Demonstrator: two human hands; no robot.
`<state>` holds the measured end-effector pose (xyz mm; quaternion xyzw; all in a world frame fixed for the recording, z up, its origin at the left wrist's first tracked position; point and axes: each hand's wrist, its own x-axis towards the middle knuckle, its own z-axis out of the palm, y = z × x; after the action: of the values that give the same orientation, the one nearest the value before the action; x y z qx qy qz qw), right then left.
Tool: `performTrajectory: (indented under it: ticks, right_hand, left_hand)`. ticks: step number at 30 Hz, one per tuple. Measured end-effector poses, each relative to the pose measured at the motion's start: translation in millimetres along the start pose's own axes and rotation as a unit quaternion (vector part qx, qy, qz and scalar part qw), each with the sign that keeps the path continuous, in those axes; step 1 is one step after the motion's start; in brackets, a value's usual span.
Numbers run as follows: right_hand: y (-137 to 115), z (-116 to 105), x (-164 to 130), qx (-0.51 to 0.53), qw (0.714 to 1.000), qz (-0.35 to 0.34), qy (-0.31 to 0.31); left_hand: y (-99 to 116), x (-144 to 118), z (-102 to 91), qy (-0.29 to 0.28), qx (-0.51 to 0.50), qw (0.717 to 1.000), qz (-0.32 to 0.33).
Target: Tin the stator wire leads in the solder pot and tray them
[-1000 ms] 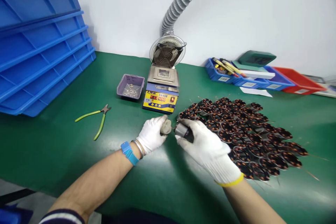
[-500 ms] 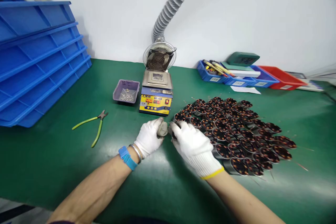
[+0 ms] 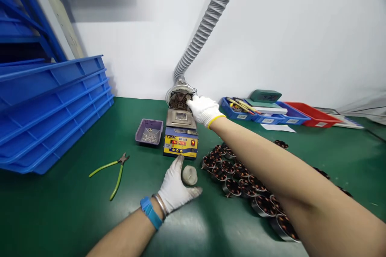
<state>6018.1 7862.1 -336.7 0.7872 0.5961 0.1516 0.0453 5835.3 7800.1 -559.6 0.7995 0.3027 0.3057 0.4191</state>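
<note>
A: A green-matted surface [image 3: 60, 204] runs along a white wall, with a ribbed grey extraction hose [image 3: 208, 20] dropping to a small round fan [image 3: 180, 98]. What stands in front of the fan?

B: A solder pot [image 3: 181, 134], blue and yellow with a lit red display. Take it as the landmark. Left of it sits a purple tray [image 3: 150, 131] of small metal bits; farther left lie green-handled cutters [image 3: 112, 170] and a stack of blue crates [image 3: 51, 108]. Right of it spreads a crowd of motor stators [image 3: 241, 176] with copper windings, standing on end with their axes upright.

A: And the hands?

B: Both wear white knit gloves. The right hand [image 3: 204, 109] reaches over the stators to the pot's back right corner, at the fan's edge. Its fingers curl downward, but whether it grips anything I cannot tell.

A: The left one?

B: The left hand [image 3: 175, 186] rests on the surface just in front of the pot, spread loosely, thumb and forefinger either side of a small grey round lump [image 3: 189, 175]. It touches the lump at the side rather than clamping it.

A: Which hand is nearer the lump?

B: The left, plainly; the lump lies just right of its forefinger, between pot and stators. It looks squat, with no clear long axis.

A: Anything behind the stators?

B: Blue bins [image 3: 265, 114] and a red bin [image 3: 310, 114], right of the pot against the wall.
</note>
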Motion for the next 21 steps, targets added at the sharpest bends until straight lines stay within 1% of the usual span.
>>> performTrajectory:
  ticks: [2,4,6,8,10,13,15,18,21]
  right_hand:
    - [-10,4,16,0.002,1.0,-0.005,-0.01]
    - [-18,11,24,0.006,1.0,-0.013,-0.018]
    - [-21,16,29,0.014,0.999,-0.024,-0.023]
    - [-18,16,34,0.028,0.999,-0.025,-0.025]
    - [-8,13,40,0.05,0.998,-0.01,-0.026]
    - [7,6,50,0.102,0.994,0.032,-0.037]
    - [12,4,56,0.143,0.987,0.06,-0.049]
    - [9,13,62,0.199,0.975,0.084,-0.058]
    - [2,24,66,0.243,0.964,0.094,-0.051]
  left_hand:
    - [-4,1,0.8,0.014,-0.031,0.999,-0.009]
    - [-6,1,1.4,0.02,-0.048,0.999,-0.01]
    - [-6,2,1.6,0.022,-0.054,0.998,-0.009]
    - [-4,3,1.4,0.026,-0.059,0.998,-0.011]
    - [-1,4,0.9,0.033,-0.071,0.997,-0.018]
    - [0,5,0.2,0.044,-0.098,0.994,-0.027]
    - [-1,5,0.0,0.046,-0.113,0.992,-0.027]
    - [-5,5,0.5,0.044,-0.12,0.992,-0.024]
    - [-8,5,1.8,0.044,-0.125,0.991,-0.023]
